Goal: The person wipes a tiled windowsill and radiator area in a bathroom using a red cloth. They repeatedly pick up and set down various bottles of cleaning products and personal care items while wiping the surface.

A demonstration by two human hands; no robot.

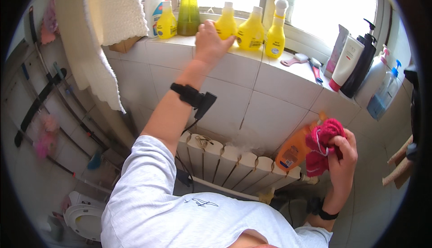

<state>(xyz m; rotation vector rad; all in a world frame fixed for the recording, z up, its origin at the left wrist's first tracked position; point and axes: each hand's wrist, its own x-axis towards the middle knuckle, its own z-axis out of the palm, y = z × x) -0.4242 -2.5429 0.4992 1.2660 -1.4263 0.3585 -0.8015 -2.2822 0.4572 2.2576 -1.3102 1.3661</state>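
On the tiled window sill (168,47), my left hand (212,44) has its fingers and thumb around the lower part of a yellow plastic bottle (226,18) with a white cap. Directly to the right stands a second yellow bottle (250,28), then a slimmer yellow bottle with a white top (276,39). A green spray bottle (189,12) is just left of the hand, beside another small yellow bottle (166,22). My right hand (346,150) grips a bunched magenta cloth (322,143) with a pale edge. Behind the cloth, an orange bottle (293,148) leans on the radiator.
Two brushes (298,59) lie on the sill. A white tube (347,60) and pump bottles (361,59) stand at its right end. A white radiator (229,167) runs below. A cream towel (91,22) hangs at left, near long-handled tools (60,86) on the wall.
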